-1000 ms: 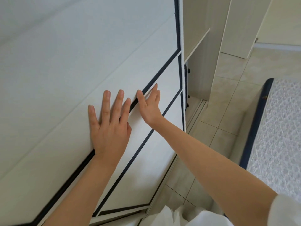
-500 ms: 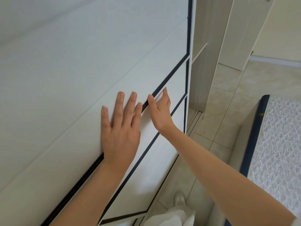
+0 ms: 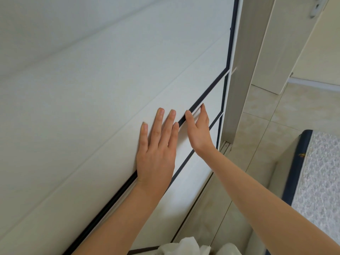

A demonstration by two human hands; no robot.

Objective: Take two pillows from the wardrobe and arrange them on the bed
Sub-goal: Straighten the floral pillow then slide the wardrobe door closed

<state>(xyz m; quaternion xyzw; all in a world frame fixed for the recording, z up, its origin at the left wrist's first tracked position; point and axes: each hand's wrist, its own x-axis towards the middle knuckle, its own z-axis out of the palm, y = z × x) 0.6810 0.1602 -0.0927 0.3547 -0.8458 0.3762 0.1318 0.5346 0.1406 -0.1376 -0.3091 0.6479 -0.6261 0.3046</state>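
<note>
A white sliding wardrobe door (image 3: 95, 100) with dark trim lines fills the left of the view. My left hand (image 3: 156, 150) lies flat against it with fingers spread. Just to its right, my right hand (image 3: 198, 129) presses the door edge-on, fingers straight, near the dark trim. The door's right edge meets the wardrobe's side panel (image 3: 241, 70), so the inside is hidden. No pillow is in view. The bed (image 3: 320, 173), a grey patterned mattress with a dark blue border, shows at the lower right.
Beige floor tiles (image 3: 257, 122) lie between wardrobe and bed. The door's floor track (image 3: 225, 145) runs along the base. A pale wall corner or door frame (image 3: 283, 52) stands at the upper right. White clothing (image 3: 187, 247) shows at the bottom edge.
The sliding door has moved right and closed the gap that showed the wardrobe's shelves. Both hands travelled right with it, still flat on the panel.
</note>
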